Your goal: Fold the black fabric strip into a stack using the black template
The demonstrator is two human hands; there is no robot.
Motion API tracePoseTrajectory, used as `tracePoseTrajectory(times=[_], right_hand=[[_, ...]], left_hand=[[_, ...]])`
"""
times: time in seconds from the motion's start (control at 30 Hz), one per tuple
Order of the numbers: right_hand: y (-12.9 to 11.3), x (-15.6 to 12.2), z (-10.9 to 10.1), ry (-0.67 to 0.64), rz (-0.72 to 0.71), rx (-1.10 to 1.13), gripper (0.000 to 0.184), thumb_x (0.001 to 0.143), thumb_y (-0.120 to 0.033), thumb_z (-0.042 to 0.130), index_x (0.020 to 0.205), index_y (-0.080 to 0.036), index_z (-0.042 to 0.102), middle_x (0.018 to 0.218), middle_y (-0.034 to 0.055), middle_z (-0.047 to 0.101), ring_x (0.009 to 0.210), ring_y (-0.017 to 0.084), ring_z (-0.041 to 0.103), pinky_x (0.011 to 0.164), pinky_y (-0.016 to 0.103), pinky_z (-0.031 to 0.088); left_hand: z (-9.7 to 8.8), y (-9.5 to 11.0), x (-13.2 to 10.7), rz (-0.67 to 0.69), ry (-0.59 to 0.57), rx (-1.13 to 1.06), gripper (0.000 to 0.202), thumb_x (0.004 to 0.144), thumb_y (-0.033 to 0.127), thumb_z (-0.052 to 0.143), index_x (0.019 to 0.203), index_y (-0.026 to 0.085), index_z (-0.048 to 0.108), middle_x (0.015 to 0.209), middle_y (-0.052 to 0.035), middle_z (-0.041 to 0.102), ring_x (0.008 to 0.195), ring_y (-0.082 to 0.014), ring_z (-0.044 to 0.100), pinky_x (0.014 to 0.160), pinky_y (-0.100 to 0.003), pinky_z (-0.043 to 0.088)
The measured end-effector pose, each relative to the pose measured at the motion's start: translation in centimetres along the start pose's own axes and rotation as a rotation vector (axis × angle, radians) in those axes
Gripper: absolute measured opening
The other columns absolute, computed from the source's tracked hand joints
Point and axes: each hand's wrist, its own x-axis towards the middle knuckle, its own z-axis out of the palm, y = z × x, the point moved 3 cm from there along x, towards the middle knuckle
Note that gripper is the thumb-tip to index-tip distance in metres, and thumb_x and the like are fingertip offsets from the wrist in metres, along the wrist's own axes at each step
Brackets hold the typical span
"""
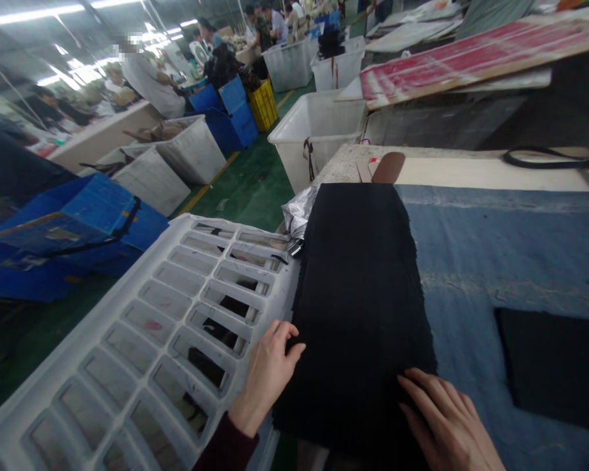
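1. Your left hand (267, 379) sits at the near left edge of the black fabric stack (363, 281). The thumb lies on top and the fingers are bent against the side. I can't tell whether it is actually pinching a layer.
2. Your right hand (446, 422) lies flat on the stack's near right corner, palm down and fingers spread, holding nothing.
3. The stack runs lengthwise away from you on the blue table cover (495, 248), with ragged edges. Its left side is right at the table's left edge.
4. Just beside your left hand is a white slotted crate (142, 340), touching the table's side. Dark pieces show through its openings.
5. To your right, a separate black piece (554, 366) lies flat on the blue cover, apart from the stack.
6. At the stack's far end there is a brown piece (389, 167), and crumpled silver wrap (299, 212) sits at the far left corner.
7. Beyond the table a white tub (319, 124) stands on the green floor, with blue crates (78, 222) off to your left. Other people are working in the distance.
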Motion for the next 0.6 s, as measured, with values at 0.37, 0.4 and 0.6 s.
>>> tracePoseTrajectory(times=[0.37,0.4,0.6], right_hand=[[0.3,-0.23,0.19,-0.014,0.008,0.0,0.033,0.091,-0.036,0.051,0.12,-0.023,0.06,0.12,0.0078,0.061,0.106,0.022,0.057,0.084,0.034,0.046],[0.3,-0.2,0.2,-0.023,0.013,0.0,0.033,0.091,-0.036,0.052,0.121,-0.023,0.059,0.12,0.0077,0.061,0.107,0.022,0.057,0.084,0.034,0.046],[0.16,-0.1,-0.06,-0.045,0.03,0.011,0.033,0.091,-0.033,0.053,0.122,-0.024,0.058,0.12,0.007,0.061,0.107,0.021,0.057,0.084,0.033,0.046]], left_hand=[[-0.1,0.82,0.1,-0.012,-0.044,0.076,0.007,0.083,0.022,0.061,0.08,0.023,0.054,0.081,0.003,0.06,0.077,-0.0149,0.06,0.071,-0.027,0.039],[-0.04,0.82,0.1,-0.02,-0.045,0.065,0.005,0.083,0.022,0.06,0.082,0.023,0.055,0.081,0.003,0.061,0.077,-0.015,0.06,0.07,-0.027,0.039],[-0.07,0.4,0.46,-0.034,-0.038,-0.049,0.015,0.084,0.025,0.058,0.099,0.025,0.058,0.08,0.0031,0.062,0.074,-0.0146,0.061,0.071,-0.027,0.042]])
